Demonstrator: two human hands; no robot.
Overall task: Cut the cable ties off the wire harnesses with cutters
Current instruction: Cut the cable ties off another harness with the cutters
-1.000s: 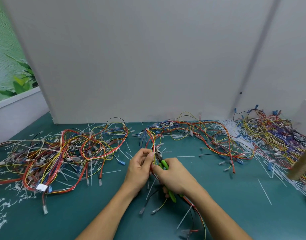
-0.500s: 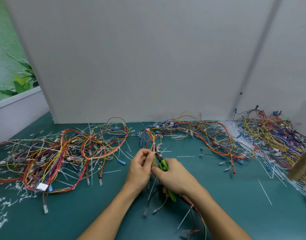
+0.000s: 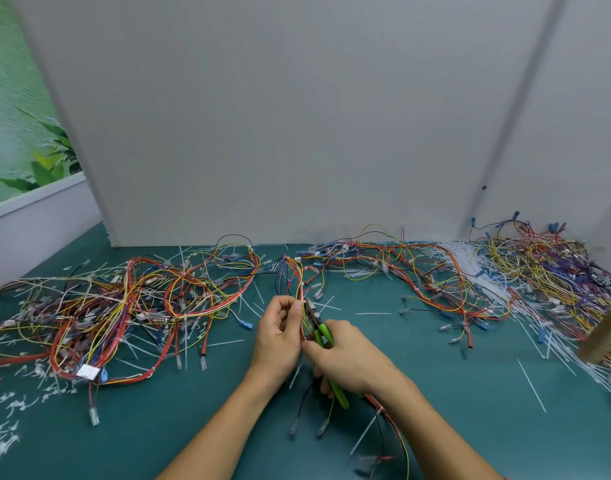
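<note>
Wire harness [image 3: 301, 318] runs as a thin bundle pointing away from the person, just left of the cutters [image 3: 322, 331] and close beside their tip. The left hand [image 3: 278, 336] pinches the bundle on the side away from the cutters. The right hand [image 3: 349, 362] is wrapped round the green handles, so I think it snips next; the cable tie is too small to see.

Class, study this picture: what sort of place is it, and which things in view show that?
Probably a wiring workshop bench: heaps of wire harnesses on a green bench top, loose white cable ties piled at the back, and green-handled cutters in the right hand.
</note>
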